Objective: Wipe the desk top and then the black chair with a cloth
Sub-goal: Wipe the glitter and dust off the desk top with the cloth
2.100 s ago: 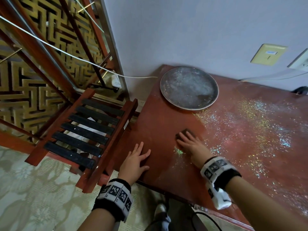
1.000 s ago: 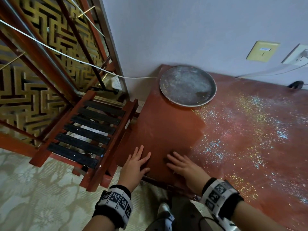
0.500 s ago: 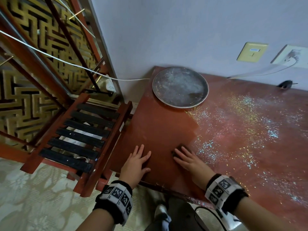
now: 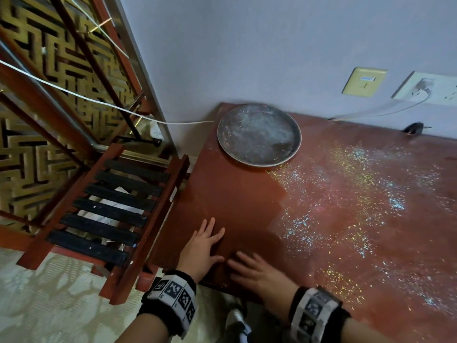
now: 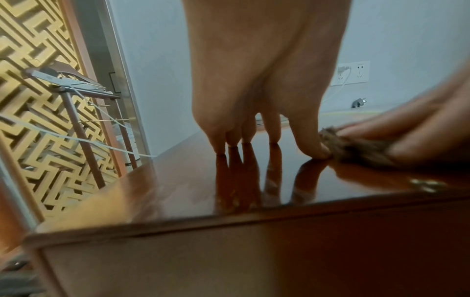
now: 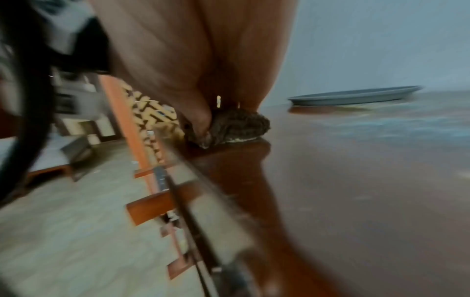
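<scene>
So the desk (image 4: pixel 247 206) wipe is only partly done: the brown cloth (image 6: pixel 239 126) is pressed flat under the right hand (image 4: pixel 257 273) near the front-left corner, while the left hand (image 4: pixel 200 248) is rested open alongside. Glittery dust (image 4: pixel 346 194) needs sweeping next; the black chair (image 4: pixel 111 206) hasn't been wiped yet.

Glossy wooden desk top (image 4: pixel 235 206), nubby cloth (image 6: pixel 239 126)

Plate (image 4: pixel 259 134) on desk (image 4: pixel 346 219); chair (image 4: pixel 106 211) left.
</scene>
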